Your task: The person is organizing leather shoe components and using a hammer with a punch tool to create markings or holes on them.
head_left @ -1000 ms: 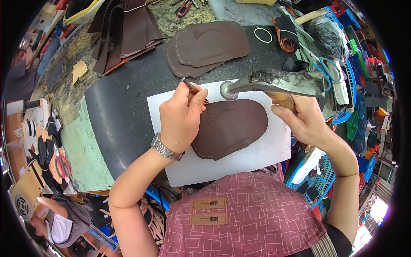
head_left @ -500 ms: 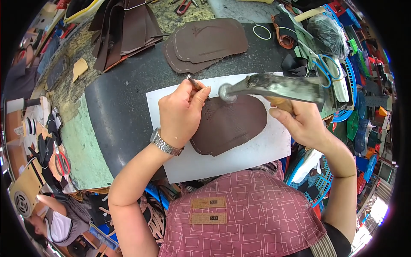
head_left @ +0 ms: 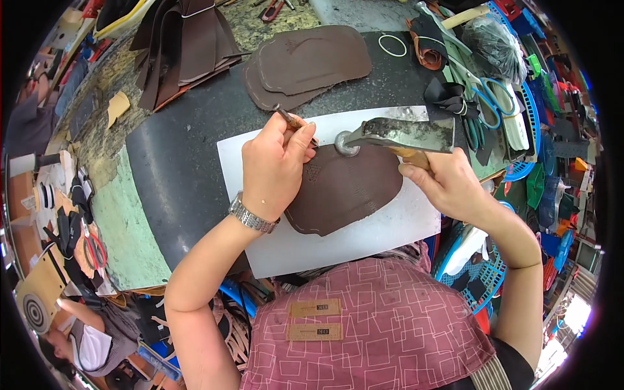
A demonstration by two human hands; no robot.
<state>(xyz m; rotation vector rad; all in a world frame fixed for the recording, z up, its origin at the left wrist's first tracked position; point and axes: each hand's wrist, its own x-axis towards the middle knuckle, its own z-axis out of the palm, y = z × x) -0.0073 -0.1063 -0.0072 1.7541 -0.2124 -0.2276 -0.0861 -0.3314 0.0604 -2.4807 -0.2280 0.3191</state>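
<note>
My left hand [head_left: 276, 162] pinches a slim metal punch [head_left: 284, 116], its tip close to the upper edge of a dark brown leather piece [head_left: 354, 185]. That piece has rounded corners and lies on a white sheet [head_left: 286, 257]; my left hand covers part of its left side. In my right hand [head_left: 448, 182] is the wooden handle of a hammer [head_left: 409, 134]. The hammer's round face hangs to the right of the punch, apart from the punch's top end. Two similar leather pieces [head_left: 315, 58] overlap at the far side.
A black mat [head_left: 175, 175] lies under the sheet. Brown leather strips [head_left: 188, 45] are bundled at the far left. Blue-handled scissors [head_left: 487, 104] and a bagged bundle [head_left: 497, 52] sit at the right. Another person [head_left: 97, 335] is at the lower left.
The hammer head has shifted slightly, its back end now further left. The punch leans a little more to the left, and my left hand keeps its pinch.
</note>
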